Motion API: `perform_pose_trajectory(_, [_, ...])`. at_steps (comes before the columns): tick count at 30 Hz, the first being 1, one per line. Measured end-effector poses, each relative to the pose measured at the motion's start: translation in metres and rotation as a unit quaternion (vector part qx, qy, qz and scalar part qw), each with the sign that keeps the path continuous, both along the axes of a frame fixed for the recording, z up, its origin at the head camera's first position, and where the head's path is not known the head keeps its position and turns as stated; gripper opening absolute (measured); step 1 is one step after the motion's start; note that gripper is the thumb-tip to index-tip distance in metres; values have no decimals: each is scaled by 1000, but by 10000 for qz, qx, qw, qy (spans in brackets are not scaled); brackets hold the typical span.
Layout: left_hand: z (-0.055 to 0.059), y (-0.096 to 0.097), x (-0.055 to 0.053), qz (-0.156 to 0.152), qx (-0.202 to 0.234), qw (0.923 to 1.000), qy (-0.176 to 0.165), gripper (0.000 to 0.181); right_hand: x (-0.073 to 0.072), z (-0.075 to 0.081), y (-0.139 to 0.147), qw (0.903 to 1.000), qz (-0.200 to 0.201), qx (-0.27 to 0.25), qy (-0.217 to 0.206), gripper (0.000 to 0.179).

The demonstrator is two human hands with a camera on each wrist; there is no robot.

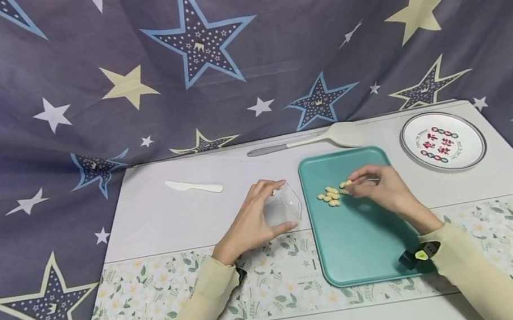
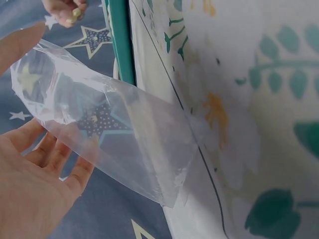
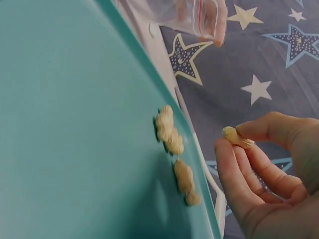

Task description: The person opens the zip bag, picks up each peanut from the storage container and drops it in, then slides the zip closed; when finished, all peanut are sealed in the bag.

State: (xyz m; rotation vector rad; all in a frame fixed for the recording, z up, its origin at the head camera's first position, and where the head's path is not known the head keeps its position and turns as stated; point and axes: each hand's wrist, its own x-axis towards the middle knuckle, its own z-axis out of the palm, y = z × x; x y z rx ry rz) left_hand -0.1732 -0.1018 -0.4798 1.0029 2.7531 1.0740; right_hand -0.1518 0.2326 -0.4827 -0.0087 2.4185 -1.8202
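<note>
1 peanut (image 3: pixel 238 138) sits pinched in our right hand (image 1: pixel 384 192) over the teal tray (image 1: pixel 365 252); left of it, our left hand (image 1: pixel 250 221) grips the clear bag (image 1: pixel 283 208). We could drop the peanut if that pinch slackens.

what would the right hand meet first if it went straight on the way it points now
The right hand would likely meet the loose peanuts on the green tray first; its height above them is hard to judge, so it might pass over.

Beyond the fingers (image 1: pixel 366 170) hangs a dark purple-grey cloth (image 1: pixel 280 58) printed with stars (image 1: pixel 201 38), and below them spreads a white, flower-banded table (image 1: pixel 283 281).
</note>
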Motion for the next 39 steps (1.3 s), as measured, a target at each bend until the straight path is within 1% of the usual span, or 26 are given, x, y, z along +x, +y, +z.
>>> perform_pose_trajectory(5, [1,1,0,-29,7,10000,15,93,0,2,-9,9993,181,-309,89,29])
perform_pose_trajectory(9, [3,2,0,-70,50,10000,5,93,0,4,-18,9988,300,-368,142,28])
perform_pose_trajectory(16, [3,4,2,-57,-29,10000,2,93,-1,7,-34,9968,559,-562,69,28])
perform_pose_trajectory(22, [4,6,3,-89,25,10000,-6,92,0,9,-47,9952,816,-513,180,27])
perform_pose_trajectory(27, [3,7,3,-86,60,9999,-18,92,0,10,-57,9954,861,-376,209,25])
perform_pose_trajectory(35, [2,8,3,-123,62,9997,-180,93,0,10,-68,9939,1022,-351,226,24])
perform_pose_trajectory(39, [2,9,3,-114,104,9998,-147,92,0,11,-71,9934,1078,-270,293,24])
